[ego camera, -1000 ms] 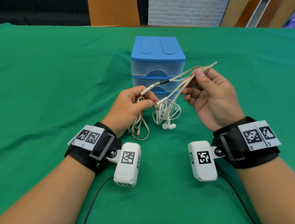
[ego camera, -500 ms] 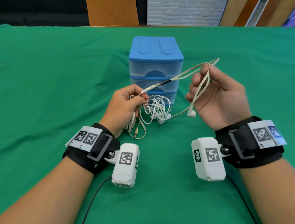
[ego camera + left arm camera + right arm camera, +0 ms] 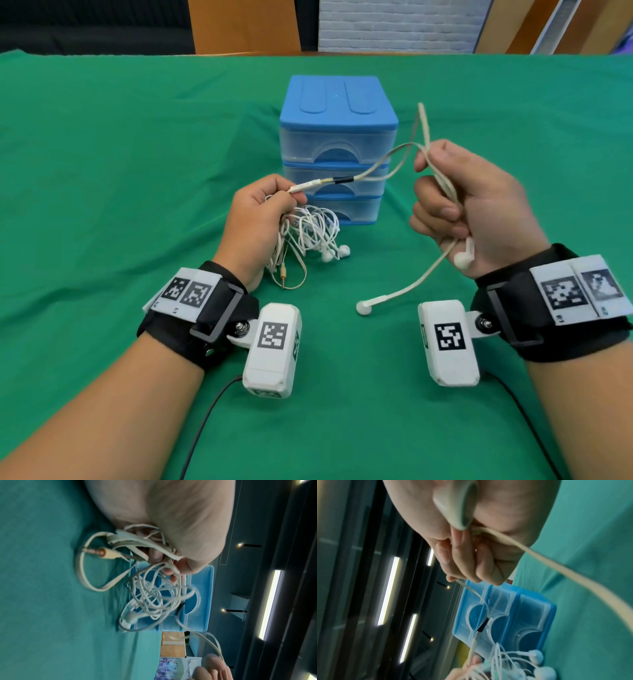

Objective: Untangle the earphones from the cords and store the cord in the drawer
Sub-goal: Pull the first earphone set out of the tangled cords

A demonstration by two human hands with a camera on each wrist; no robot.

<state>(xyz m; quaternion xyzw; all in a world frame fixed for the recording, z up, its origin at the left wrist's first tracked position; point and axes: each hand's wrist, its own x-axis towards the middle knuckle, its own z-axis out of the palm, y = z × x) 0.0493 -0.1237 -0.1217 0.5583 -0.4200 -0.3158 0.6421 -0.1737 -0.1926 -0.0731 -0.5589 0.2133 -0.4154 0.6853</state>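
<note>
My left hand (image 3: 291,200) pinches the beige flat cord (image 3: 376,173) near its black-taped joint and holds a tangle of thin white earphones (image 3: 315,229) that hangs down to the cloth. The cord's jack plug (image 3: 283,274) dangles below that hand. My right hand (image 3: 442,195) grips the cord's two beige strands. One earbud end (image 3: 463,259) sits by its palm, the other (image 3: 363,307) dangles by the cloth. The left wrist view shows the tangle (image 3: 154,595) and plug (image 3: 101,552). The right wrist view shows the strand (image 3: 573,577) and earbud (image 3: 453,500).
A blue three-drawer unit (image 3: 337,113) stands behind the hands with all its drawers shut. Green cloth (image 3: 137,171) covers the whole table. A black cable (image 3: 205,421) runs from the left wrist camera towards me.
The right hand has drawn the beige strands out of the white tangle. Their earbud ends now hang free below that hand. The left hand stays put with the tangle.
</note>
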